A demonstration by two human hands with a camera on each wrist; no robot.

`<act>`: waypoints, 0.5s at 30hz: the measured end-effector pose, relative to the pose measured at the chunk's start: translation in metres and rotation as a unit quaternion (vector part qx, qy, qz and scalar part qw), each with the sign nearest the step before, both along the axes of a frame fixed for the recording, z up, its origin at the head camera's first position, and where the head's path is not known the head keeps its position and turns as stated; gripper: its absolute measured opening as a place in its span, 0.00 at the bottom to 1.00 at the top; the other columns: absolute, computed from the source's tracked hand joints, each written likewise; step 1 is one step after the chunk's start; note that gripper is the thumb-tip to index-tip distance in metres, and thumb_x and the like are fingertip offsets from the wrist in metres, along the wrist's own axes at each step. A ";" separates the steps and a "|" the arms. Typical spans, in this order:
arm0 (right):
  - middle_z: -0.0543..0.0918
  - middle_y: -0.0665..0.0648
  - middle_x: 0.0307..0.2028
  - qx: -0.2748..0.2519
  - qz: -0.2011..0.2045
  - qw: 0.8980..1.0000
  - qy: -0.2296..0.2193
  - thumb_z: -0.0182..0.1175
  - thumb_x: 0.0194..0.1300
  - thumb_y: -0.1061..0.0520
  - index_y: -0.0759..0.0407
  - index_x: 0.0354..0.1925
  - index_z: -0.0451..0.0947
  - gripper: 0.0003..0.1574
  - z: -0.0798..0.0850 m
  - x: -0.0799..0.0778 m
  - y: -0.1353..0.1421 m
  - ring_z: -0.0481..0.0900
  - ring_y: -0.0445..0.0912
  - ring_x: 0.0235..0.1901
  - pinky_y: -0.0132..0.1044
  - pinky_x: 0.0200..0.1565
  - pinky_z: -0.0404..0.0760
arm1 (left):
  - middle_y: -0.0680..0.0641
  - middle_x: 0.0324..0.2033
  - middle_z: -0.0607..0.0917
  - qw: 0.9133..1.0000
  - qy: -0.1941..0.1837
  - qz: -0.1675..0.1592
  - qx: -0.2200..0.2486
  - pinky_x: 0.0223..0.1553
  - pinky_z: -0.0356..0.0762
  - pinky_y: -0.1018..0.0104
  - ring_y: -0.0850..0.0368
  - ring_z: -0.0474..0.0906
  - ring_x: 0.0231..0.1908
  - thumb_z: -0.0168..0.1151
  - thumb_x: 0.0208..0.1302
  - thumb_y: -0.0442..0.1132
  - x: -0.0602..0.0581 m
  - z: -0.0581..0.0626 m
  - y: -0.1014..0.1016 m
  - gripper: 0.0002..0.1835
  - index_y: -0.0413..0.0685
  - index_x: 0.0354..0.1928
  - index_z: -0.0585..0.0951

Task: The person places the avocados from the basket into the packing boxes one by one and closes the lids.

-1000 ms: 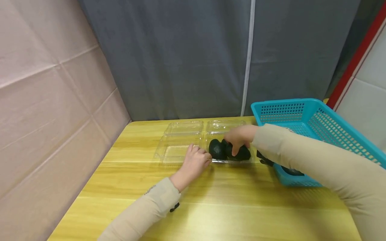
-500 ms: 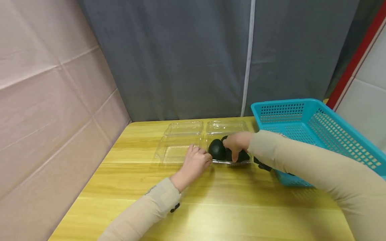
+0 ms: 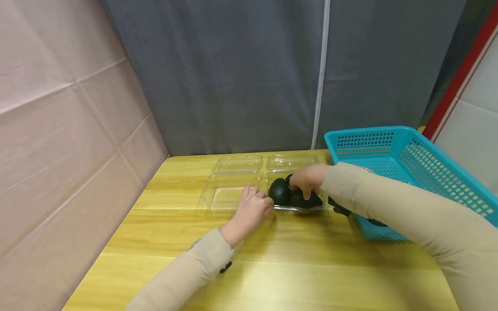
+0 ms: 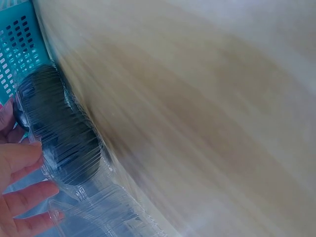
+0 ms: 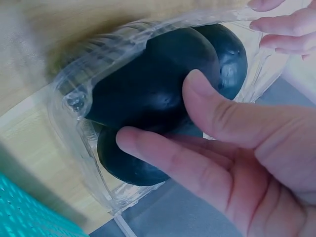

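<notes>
In my head view, the beige right sleeve [image 3: 408, 207] hides part of the turquoise perforated plastic basket [image 3: 439, 168] at right, which the frame edge also crops. Three smooth, dark green, oval fruits [image 3: 279, 192] sit in the clear plastic hinged container [image 3: 299, 209] at centre, the farthest mostly covered by fingers. The right hand [image 3: 308, 178] lies over them, thumb and forefinger touching fruit; I can't tell whether it grips. The left hand [image 3: 250, 211], just left of them, pinches the container's near left corner. My wrist views cut both hands off.
</notes>
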State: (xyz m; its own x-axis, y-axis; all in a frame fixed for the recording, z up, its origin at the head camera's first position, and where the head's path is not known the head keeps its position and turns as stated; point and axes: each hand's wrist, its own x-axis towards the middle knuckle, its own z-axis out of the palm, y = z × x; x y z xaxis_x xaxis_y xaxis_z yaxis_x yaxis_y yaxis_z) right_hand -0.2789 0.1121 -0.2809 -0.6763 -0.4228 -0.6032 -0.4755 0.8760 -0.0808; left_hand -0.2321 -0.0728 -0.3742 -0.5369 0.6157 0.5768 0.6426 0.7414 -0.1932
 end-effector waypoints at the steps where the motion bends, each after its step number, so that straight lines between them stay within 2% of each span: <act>1: 0.77 0.62 0.45 -0.001 0.002 1.000 0.003 0.61 0.55 0.68 0.63 0.45 0.74 0.17 0.000 0.000 0.000 0.83 0.54 0.31 0.37 0.30 0.82 | 0.54 0.24 0.83 1.000 0.002 0.000 0.001 0.51 0.68 0.49 0.54 0.76 0.32 0.67 0.48 0.40 0.000 0.000 0.000 0.02 0.55 0.22 0.83; 6: 0.77 0.60 0.46 -0.005 -0.002 1.000 0.018 0.63 0.55 0.66 0.63 0.47 0.74 0.19 0.000 0.001 0.000 0.82 0.52 0.28 0.34 0.26 0.80 | 0.55 0.25 0.84 1.000 0.003 0.003 0.003 0.51 0.68 0.49 0.55 0.76 0.32 0.68 0.48 0.41 -0.001 0.000 -0.001 0.02 0.56 0.22 0.83; 10: 0.77 0.59 0.42 -0.027 -0.024 0.999 0.001 0.63 0.55 0.64 0.63 0.47 0.73 0.19 0.002 0.000 0.005 0.79 0.48 0.24 0.33 0.26 0.78 | 0.55 0.26 0.84 1.000 -0.002 0.004 0.003 0.53 0.68 0.49 0.55 0.77 0.33 0.67 0.49 0.42 -0.001 -0.001 -0.001 0.02 0.56 0.23 0.83; 13: 0.74 0.62 0.47 -0.037 -0.036 0.999 -0.006 0.62 0.57 0.63 0.64 0.53 0.70 0.25 0.008 -0.002 0.012 0.77 0.46 0.23 0.33 0.27 0.77 | 0.55 0.26 0.84 1.000 -0.006 0.004 0.004 0.54 0.68 0.48 0.55 0.77 0.34 0.68 0.49 0.41 -0.001 -0.002 -0.001 0.02 0.56 0.24 0.83; 15: 0.72 0.66 0.53 -0.042 -0.043 0.998 -0.005 0.60 0.58 0.62 0.65 0.57 0.66 0.29 0.013 -0.006 0.016 0.79 0.47 0.24 0.34 0.29 0.78 | 0.55 0.27 0.84 1.000 -0.007 0.004 0.004 0.54 0.68 0.48 0.55 0.77 0.34 0.68 0.49 0.42 -0.001 -0.001 -0.001 0.02 0.55 0.24 0.83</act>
State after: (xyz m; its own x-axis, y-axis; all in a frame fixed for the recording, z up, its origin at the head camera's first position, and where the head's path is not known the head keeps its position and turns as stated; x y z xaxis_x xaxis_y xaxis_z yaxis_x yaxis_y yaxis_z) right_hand -0.2844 0.1282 -0.2678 -0.7064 -0.4133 -0.5746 -0.3977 0.9033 -0.1608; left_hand -0.2330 -0.0742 -0.3756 -0.5507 0.6064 0.5735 0.6387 0.7486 -0.1782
